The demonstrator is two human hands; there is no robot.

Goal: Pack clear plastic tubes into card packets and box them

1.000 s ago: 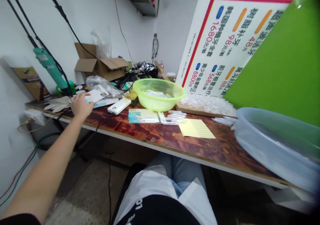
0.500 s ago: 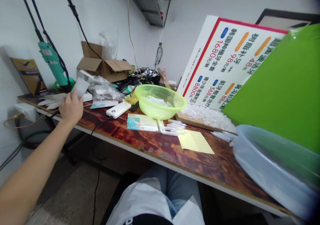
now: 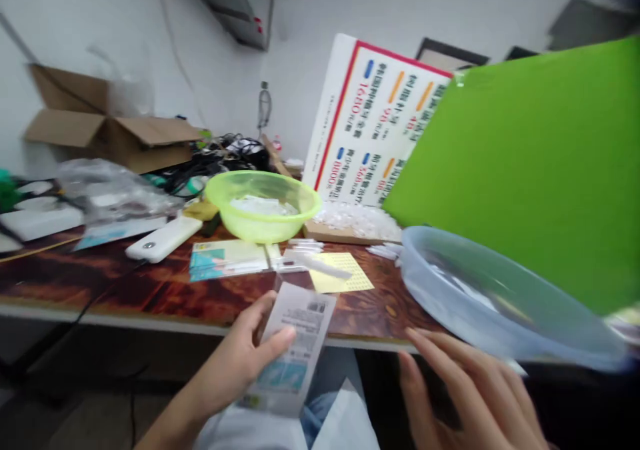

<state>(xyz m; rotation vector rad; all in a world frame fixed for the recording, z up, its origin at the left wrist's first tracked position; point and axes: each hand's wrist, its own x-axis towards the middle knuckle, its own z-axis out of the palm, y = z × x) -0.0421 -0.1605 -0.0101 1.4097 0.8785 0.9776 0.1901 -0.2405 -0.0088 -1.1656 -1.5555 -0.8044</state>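
Observation:
My left hand (image 3: 245, 357) is closed on a flat printed packet (image 3: 300, 343), thumb across its face, over my lap at the table's front edge. The packet carries small dark print and a light-blue picture; motion blurs the lettering. My right hand (image 3: 470, 390) hangs at the lower right with fingers apart and nothing in it, in front of the translucent bluish basin (image 3: 415, 273). Just beyond the packet lies a yellow sheet of small stickers (image 3: 357, 273), beside several slim white tubes (image 3: 305, 247). Similar printed packets (image 3: 220, 270) lie to the left of these.
A yellow-green basin (image 3: 265, 230) holding white pieces stands mid-table. Behind it, small clear pieces (image 3: 355, 218) fill a shallow cardboard tray. A white power bank (image 3: 165, 237), plastic bags (image 3: 120, 190) and an open carton (image 3: 150, 150) are on the left. A large green board (image 3: 525, 183) leans at right.
My left hand has come back from the far left of the table to the front middle, with the packet in it. My right hand has entered view. The camera has turned right.

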